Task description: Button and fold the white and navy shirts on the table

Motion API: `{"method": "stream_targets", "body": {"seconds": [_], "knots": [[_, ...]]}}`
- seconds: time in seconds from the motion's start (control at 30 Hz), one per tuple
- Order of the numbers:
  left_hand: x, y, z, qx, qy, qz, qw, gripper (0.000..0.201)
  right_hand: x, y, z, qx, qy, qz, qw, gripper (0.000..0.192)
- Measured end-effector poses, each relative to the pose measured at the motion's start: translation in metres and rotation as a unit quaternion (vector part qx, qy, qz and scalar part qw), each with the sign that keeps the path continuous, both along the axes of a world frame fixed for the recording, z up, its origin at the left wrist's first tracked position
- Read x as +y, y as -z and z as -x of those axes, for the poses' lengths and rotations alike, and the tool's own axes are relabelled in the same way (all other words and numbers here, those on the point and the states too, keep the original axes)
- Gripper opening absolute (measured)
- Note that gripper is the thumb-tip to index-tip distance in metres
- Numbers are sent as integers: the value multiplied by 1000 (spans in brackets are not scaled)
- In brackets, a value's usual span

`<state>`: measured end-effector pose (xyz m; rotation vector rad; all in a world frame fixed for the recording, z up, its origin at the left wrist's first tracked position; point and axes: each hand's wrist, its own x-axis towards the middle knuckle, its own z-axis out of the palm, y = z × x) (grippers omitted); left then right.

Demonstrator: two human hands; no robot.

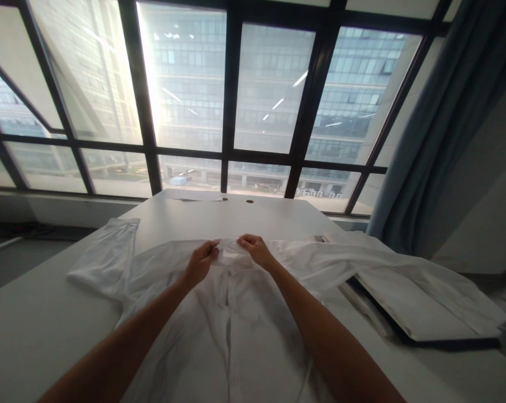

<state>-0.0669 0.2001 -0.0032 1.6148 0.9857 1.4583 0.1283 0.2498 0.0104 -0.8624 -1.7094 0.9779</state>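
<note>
At the collar (229, 250) of a white shirt (236, 324), spread front-up on the counter (34, 324), left hand (200, 262) and right hand (255, 249) are pinched onto the fabric, held taut between them; one sleeve (106, 252) lies left of the collar.

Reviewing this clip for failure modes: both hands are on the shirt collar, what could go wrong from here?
1. The left hand and right hand pinch the collar of the white shirt close together, so a pull may bunch the front.
2. The right sleeve drapes over a flat board at the table edge; it might drag or slip off.
3. The left sleeve lies crumpled and could stay creased.
</note>
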Motion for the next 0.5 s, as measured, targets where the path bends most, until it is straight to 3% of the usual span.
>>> {"method": "stream_targets", "body": {"seconds": [0.1,0.27,0.4,0.5], "knots": [[0,0,2,16,14,21,1000,43,1,-1,-3,11,18,31,999,30],[-1,0,3,132,-40,-16,990,48,2,3,-4,-11,39,56,998,29],[-6,-9,6,250,-90,-57,962,47,4,8,-3,-53,30,42,997,36],[-12,-19,6,284,-144,-131,939,37,5,7,-6,-71,38,11,997,42]]}}
